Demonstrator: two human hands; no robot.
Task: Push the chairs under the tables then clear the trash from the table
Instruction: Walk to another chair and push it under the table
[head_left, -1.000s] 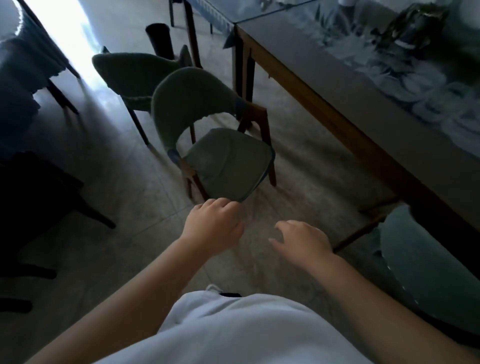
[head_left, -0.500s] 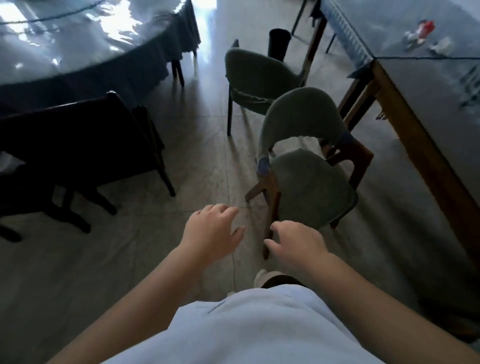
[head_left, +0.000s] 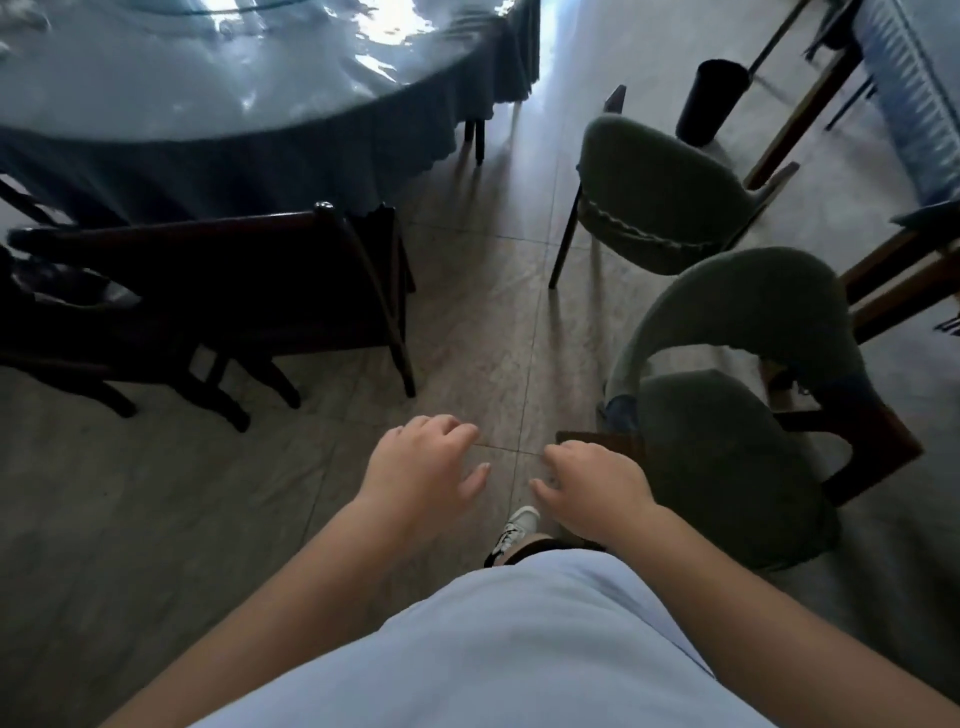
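Two green padded chairs stand out on the tiled floor at the right. The nearer green chair (head_left: 727, 447) is just right of my right hand (head_left: 592, 488), its seat facing me. The farther green chair (head_left: 660, 202) stands behind it. A dark wooden chair (head_left: 218, 291) stands at the left against the round table (head_left: 218, 88) with its blue cloth. My left hand (head_left: 426, 467) hovers over the floor, fingers loosely curled, holding nothing. My right hand is likewise empty, close to the near chair's wooden frame; whether it touches the frame is unclear.
A black bin (head_left: 709, 101) stands on the floor behind the far green chair. The wooden legs of a long table (head_left: 893, 280) show at the right edge. Bare tiled floor runs between the round table and the green chairs. My shoe (head_left: 514, 530) shows below my hands.
My view has swung left: the long table has slid out to the right and the round table with the dark chair has come in. Both hands stay held out empty.
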